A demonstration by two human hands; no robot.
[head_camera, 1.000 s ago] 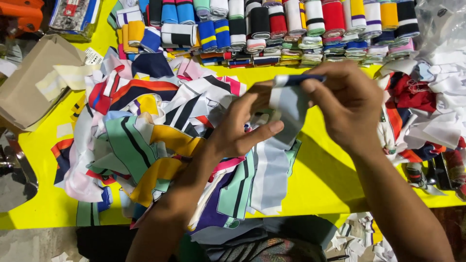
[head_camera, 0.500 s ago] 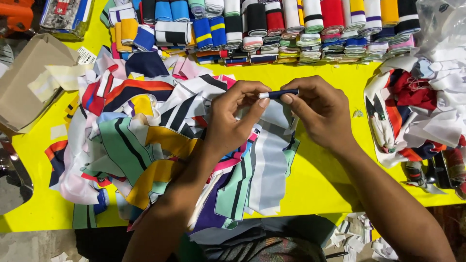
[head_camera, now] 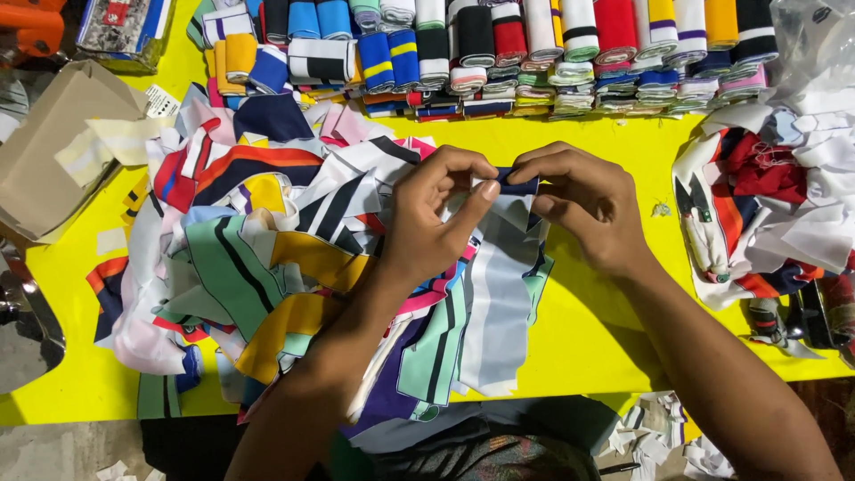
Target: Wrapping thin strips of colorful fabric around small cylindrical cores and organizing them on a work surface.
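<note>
The grip of both hands was closed on one strip of striped knit fabric (head_camera: pixel 500 267) — the left hand (head_camera: pixel 436 223) pinched its upper edge between thumb and forefinger, and the right hand (head_camera: pixel 583 205) pinched the same edge just beside it, fingers curled over the dark blue end (head_camera: pixel 518 184) of the strip. The two sets of fingertips sat close together, nearly touching, with the dark blue end held between them. Below the grip the strip hung down pale grey and white with a mint-green band, its lower part lying over the near edge of the yellow bench (head_camera: pixel 606 330).

To the left of the left hand, and under its forearm, lay a loose heap of striped fabric pieces (head_camera: pixel 240 258) — green, orange, yellow, red, navy and pink. Beyond the grip, along the far side of the bench, stood a row of rolled and folded knit strips (head_camera: pixel 499 44) in many colours. Well to the right of the right hand lay a second pile of white, red and blue scraps (head_camera: pixel 766 205), part of it under a clear plastic bag (head_camera: pixel 815 44). Far to the left of the left hand sat a brown cardboard box (head_camera: pixel 49 151) at the bench's edge.
</note>
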